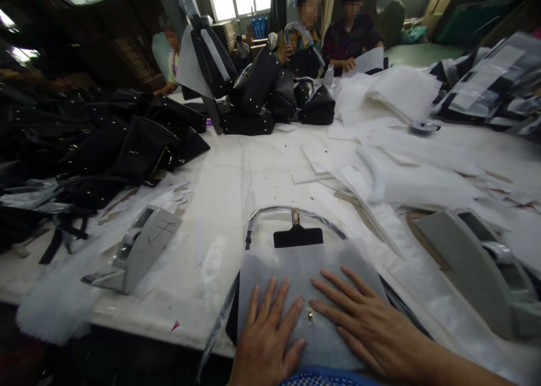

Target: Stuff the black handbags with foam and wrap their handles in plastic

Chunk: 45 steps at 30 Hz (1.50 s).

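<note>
A black handbag lies flat at the table's front edge, mostly hidden under a translucent white sheet (296,267). My left hand (270,329) rests on the sheet's left side with its fingers stretched out. On the right side, my right hand (363,313) lies flat too, fingers spread. Between the two hands a small gold clasp (310,315) shows. Beyond the sheet stick out a black flap (298,236) with a metal piece at its tip and a curved handle (270,208) in clear plastic wrap. A wrapped strap (220,324) hangs at the left.
Grey tape dispensers stand at left (147,245) and right (477,273). Black bags (127,143) are heaped at the left, with more bags (253,93) at the back. White sheets (393,98) lie at the right. Several people are across the table (253,166).
</note>
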{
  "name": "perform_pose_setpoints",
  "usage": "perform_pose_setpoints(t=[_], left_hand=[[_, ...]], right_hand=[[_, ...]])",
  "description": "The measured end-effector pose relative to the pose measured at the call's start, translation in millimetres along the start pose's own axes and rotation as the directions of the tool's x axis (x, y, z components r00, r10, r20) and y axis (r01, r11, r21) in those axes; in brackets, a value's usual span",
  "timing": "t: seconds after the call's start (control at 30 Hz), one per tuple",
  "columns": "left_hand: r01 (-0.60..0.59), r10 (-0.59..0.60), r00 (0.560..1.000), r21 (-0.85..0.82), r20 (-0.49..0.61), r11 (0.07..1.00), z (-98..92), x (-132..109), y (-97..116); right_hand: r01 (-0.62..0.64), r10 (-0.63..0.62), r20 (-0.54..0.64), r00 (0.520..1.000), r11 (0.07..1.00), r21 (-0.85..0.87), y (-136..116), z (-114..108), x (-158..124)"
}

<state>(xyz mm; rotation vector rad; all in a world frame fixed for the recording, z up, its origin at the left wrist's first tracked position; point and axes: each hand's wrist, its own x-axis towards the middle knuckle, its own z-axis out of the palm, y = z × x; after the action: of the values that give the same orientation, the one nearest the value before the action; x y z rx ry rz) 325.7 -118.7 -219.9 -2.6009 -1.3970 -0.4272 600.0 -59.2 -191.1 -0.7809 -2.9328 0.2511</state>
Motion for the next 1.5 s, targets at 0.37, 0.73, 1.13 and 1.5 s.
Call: perform_pose_setpoints(t=[0.37, 0.73, 1.13, 1.5], left_hand=[[0.075, -0.056, 0.992, -0.171, 0.115, 0.982, -26.0, 51, -42], [0.209, -0.155, 0.954, -0.199, 0.255, 0.958, -13.3, 75, -44], [0.245, -0.142, 0.935, -0.303, 0.324, 0.921, -21.1, 74, -50], [0.16, -0.051, 0.944, -0.316, 0.326, 0.935, -36.6, 82, -54]], right_hand=[[-0.119, 0.129, -0.146, 0.981, 0.99, 0.076, 39, -3, 30], [-0.26, 0.256, 0.048, 0.966, 0.955, 0.14, 46, -11, 57], [-0.212, 0.22, -0.025, 0.975, 0.958, 0.193, 42, -23, 54], [-0.116, 0.132, -0.057, 0.99, 0.967, 0.226, 40, -33, 58]])
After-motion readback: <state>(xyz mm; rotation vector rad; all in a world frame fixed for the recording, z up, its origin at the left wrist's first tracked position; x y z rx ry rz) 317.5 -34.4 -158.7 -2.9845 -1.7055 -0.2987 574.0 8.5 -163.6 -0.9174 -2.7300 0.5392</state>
